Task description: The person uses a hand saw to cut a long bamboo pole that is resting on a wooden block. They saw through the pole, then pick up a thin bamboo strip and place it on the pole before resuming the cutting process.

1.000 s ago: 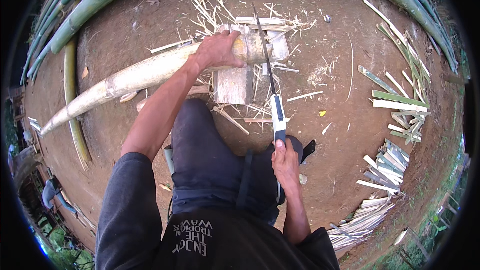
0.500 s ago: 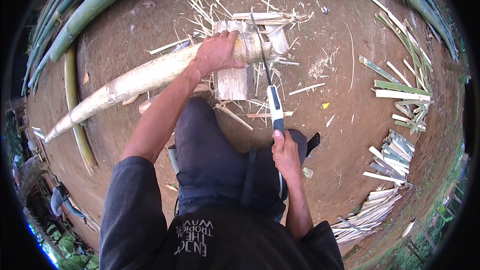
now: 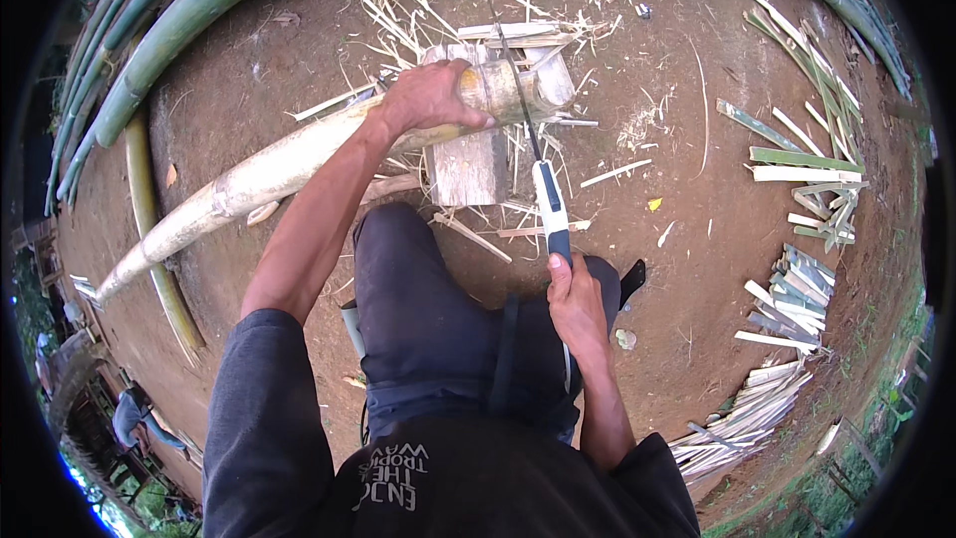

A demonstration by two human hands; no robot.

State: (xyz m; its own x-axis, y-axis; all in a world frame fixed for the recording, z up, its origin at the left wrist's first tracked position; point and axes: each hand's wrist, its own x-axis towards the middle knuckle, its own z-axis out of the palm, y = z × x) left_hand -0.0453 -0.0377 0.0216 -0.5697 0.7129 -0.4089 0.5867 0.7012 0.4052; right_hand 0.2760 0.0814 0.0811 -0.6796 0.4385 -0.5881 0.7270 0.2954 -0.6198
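one saw [image 3: 550, 197] across one bamboo pole [image 3: 284, 161]

in the head view, the pole lies slanting over a wooden block [image 3: 466, 171]. the left hand [image 3: 426, 98] clasps it from above, near the blade; the right hand [image 3: 576, 304] is closed around the saw. for clean cutting, i think, strokes should be long and square, with fingers away from the teeth. brown soil [image 3: 697, 289] carries pale shavings [image 3: 383, 5]; split strips [image 3: 752, 418] lie at right, green poles [image 3: 184, 35] at upper left.

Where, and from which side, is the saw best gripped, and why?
Probably by its handle, from the person's side, where the right hand holds it: that end is thicker and points toward the person, while the thin blade crosses the bamboo pole.
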